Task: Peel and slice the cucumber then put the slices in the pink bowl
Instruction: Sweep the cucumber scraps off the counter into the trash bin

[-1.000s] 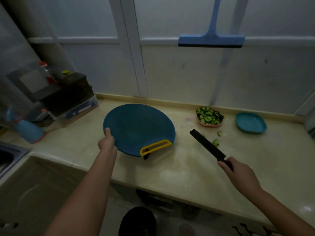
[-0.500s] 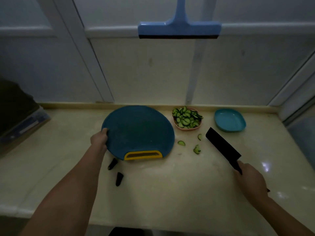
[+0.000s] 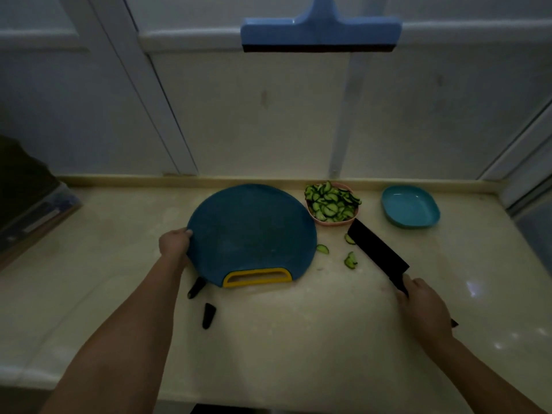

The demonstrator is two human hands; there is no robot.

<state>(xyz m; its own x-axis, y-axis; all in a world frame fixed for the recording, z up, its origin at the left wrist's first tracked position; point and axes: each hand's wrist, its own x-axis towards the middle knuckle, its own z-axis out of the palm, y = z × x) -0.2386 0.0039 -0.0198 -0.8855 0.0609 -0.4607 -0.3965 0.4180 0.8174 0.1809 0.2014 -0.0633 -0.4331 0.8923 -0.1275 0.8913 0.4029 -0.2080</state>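
Left hand (image 3: 174, 243): fingers (image 3: 186, 233) curled together over the left rim of the round blue cutting board (image 3: 254, 231), gripping it; whether the board lies flat or is raised at that side cannot be told. The board's yellow handle (image 3: 257, 276) faces the person, to the right of those fingers. Right hand (image 3: 424, 306): fingers (image 3: 413, 286) wrapped closed round the handle of a black knife (image 3: 376, 252), the broad blade running away from them, up and to the left. The pink bowl (image 3: 328, 225) stands just beyond the blade's far end – contact between the two cannot be told – and touches or nearly touches the board's right edge. It is heaped with cucumber slices (image 3: 331, 203). A few loose slices (image 3: 351, 259) lie on the tabletop (image 3: 298, 339), left of the blade, between it and the board. Two dark cucumber ends – one (image 3: 208, 315) lying free, one (image 3: 195, 288) partly under the board's near edge – lie nearer the person than the left fingers. A blue dish (image 3: 410, 209) stands beyond the right fingers, to the right of the pink bowl and apart from it. A blue squeegee (image 3: 321, 34) hangs on the wall panel behind.
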